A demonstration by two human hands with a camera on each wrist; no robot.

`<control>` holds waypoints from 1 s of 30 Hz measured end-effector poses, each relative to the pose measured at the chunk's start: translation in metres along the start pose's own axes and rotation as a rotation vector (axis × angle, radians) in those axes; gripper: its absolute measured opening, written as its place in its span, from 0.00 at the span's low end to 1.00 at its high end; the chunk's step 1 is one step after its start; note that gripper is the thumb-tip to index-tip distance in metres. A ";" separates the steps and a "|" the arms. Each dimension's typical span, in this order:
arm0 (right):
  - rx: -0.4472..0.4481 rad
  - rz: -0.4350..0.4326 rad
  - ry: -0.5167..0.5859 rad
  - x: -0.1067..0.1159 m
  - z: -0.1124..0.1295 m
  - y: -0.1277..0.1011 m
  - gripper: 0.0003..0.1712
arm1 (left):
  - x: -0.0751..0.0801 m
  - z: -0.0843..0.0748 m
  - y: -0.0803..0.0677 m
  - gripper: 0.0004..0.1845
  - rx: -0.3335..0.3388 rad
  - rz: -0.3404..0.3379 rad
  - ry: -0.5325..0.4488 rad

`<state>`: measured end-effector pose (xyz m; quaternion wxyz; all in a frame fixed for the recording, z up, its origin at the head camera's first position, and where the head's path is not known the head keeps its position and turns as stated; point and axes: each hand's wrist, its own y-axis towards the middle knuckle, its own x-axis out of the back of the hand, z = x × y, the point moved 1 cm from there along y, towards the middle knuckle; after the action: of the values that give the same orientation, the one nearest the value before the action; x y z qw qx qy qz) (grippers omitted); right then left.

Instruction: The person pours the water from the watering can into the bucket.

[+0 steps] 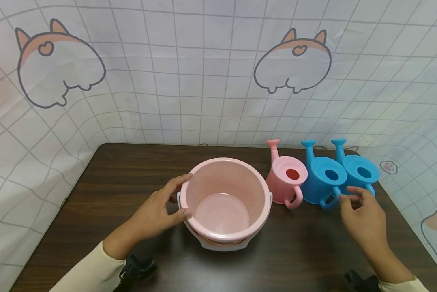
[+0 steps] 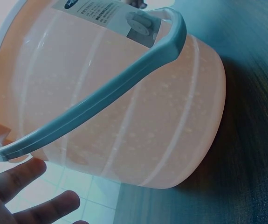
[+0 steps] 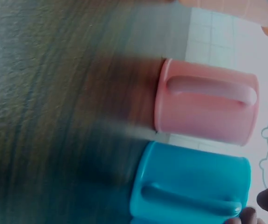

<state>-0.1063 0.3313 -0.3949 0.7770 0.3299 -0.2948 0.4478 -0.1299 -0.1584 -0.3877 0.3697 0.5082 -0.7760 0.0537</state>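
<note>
While bucket (image 1: 226, 198) looks plain overhead, left-wrist view shows label (image 2: 110, 18)

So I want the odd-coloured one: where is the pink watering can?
In the head view the pink watering can stands right of centre on the table, between the pink bucket and the nearer blue watering can.

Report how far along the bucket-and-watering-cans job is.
Done: nothing is in the pink bucket yet; it stands empty on the table. In hand: the left hand touches the bucket's rim, and the right hand reaches the middle blue can's handle. Left: all three cans, pink can included, stand outside it.
</note>
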 end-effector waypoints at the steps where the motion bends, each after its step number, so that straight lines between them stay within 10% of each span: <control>1: -0.006 0.009 0.003 -0.001 -0.002 0.001 0.27 | 0.000 0.000 0.000 0.42 0.001 0.001 0.000; 20: -0.086 0.195 -0.040 -0.022 -0.020 0.005 0.36 | -0.001 0.001 0.000 0.42 -0.014 -0.009 0.002; 30: -0.005 0.194 -0.044 -0.029 -0.024 0.004 0.20 | 0.000 0.001 0.001 0.42 -0.005 0.002 -0.012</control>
<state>-0.1185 0.3369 -0.4304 0.7240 0.3077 -0.3435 0.5130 -0.1311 -0.1590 -0.3883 0.3663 0.5069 -0.7788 0.0493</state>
